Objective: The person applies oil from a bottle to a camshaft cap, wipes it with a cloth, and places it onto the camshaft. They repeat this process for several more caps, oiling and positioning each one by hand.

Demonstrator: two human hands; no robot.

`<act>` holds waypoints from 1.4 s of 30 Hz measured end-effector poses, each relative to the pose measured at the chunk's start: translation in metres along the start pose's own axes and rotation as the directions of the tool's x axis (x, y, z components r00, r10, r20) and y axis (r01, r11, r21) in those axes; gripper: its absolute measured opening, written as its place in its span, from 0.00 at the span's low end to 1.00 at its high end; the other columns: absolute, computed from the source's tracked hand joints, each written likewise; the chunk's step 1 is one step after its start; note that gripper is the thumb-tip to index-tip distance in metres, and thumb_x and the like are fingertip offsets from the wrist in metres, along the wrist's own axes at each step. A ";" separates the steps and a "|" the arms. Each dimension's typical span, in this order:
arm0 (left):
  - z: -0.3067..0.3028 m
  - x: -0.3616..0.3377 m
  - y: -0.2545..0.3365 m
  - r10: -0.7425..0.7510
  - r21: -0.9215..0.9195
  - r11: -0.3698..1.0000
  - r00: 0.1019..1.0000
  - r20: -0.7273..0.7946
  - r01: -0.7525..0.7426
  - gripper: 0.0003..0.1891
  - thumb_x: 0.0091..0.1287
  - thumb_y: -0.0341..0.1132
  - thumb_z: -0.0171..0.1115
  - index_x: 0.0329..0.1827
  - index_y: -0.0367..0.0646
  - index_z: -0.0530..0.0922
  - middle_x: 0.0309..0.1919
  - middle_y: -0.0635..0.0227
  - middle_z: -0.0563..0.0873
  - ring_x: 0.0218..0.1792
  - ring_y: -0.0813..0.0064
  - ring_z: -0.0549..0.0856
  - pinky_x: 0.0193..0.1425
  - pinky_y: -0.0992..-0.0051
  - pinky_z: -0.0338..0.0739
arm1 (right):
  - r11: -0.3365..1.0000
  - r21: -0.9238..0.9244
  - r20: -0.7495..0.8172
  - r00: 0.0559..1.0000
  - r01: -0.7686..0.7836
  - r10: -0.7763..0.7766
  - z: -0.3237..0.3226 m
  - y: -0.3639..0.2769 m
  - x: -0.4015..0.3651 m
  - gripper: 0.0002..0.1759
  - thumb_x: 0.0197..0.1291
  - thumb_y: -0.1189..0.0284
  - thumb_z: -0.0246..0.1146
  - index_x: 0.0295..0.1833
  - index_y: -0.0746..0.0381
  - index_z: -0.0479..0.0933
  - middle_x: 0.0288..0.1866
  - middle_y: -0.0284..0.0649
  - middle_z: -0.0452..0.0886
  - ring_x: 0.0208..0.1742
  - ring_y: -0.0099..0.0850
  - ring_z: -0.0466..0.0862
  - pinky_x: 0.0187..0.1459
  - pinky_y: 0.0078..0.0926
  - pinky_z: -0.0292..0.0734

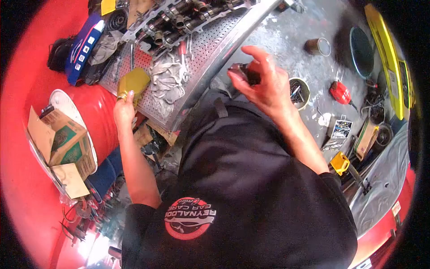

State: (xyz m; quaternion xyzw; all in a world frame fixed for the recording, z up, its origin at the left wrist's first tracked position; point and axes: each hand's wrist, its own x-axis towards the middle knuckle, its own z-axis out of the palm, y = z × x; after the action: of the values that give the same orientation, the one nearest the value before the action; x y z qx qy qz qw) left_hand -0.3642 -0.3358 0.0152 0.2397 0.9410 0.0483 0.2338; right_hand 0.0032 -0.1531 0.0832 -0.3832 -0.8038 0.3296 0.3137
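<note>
My left hand (124, 112) is closed around the narrow end of an olive-yellow plastic bottle (134, 82), above the left edge of a perforated metal workbench (154, 106). A crumpled grey-white rag (166, 83) lies on the bench just right of the bottle. Past the bench's right edge, my right hand (271, 85) is raised with curled fingers. Something small and dark shows between thumb and fingers, too shaded to name. An engine cylinder head (179, 22) rests at the far end of the bench. A red-handled tool (182, 49) lies between it and the rag.
At left, a red drum (96, 112) stands near an open cardboard box (67, 143). On the floor at right are a can (319, 46), a container of small parts (299, 93), a red bottle (340, 92), a socket case (341, 129) and a yellow jug (340, 163).
</note>
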 end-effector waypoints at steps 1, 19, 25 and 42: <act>-0.001 0.006 -0.007 0.017 0.055 0.998 1.000 0.005 -0.017 0.34 0.71 0.62 0.56 0.49 0.33 0.85 0.39 0.37 0.87 0.46 0.42 0.87 0.50 0.54 0.78 | 0.994 0.015 -0.036 0.993 0.110 -0.110 0.001 0.001 0.001 0.36 0.51 0.73 0.79 0.64 0.57 0.70 0.23 0.34 0.78 0.24 0.22 0.79 0.28 0.23 0.75; -0.013 0.066 -0.005 0.228 0.344 0.909 0.971 0.066 -0.237 0.33 0.72 0.63 0.53 0.56 0.38 0.84 0.45 0.39 0.86 0.52 0.44 0.85 0.57 0.54 0.76 | 0.965 0.260 -0.037 0.999 0.040 -0.031 0.016 0.012 -0.009 0.29 0.46 0.78 0.76 0.55 0.60 0.75 0.40 0.41 0.80 0.43 0.38 0.84 0.47 0.34 0.81; -0.010 0.089 -0.020 0.248 0.304 0.919 0.968 0.045 -0.250 0.33 0.71 0.63 0.56 0.53 0.37 0.85 0.44 0.41 0.87 0.49 0.47 0.87 0.56 0.57 0.77 | 0.946 0.311 0.049 0.996 -0.087 0.075 0.023 -0.001 -0.010 0.31 0.46 0.81 0.74 0.58 0.61 0.73 0.41 0.41 0.81 0.44 0.38 0.85 0.48 0.35 0.82; -0.018 0.073 -0.013 0.201 0.184 0.951 0.949 0.242 -0.248 0.35 0.70 0.63 0.57 0.47 0.31 0.85 0.43 0.34 0.85 0.51 0.40 0.85 0.55 0.52 0.76 | 0.954 0.193 0.140 0.969 -0.230 0.206 0.031 -0.016 -0.008 0.26 0.51 0.77 0.72 0.56 0.61 0.73 0.40 0.46 0.82 0.44 0.44 0.87 0.46 0.39 0.82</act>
State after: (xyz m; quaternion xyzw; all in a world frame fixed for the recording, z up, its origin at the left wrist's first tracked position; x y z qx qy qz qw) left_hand -0.4349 -0.3122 -0.0024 0.3733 0.8754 -0.0528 0.3025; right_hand -0.0225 -0.1768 0.0754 -0.4147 -0.7349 0.4663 0.2655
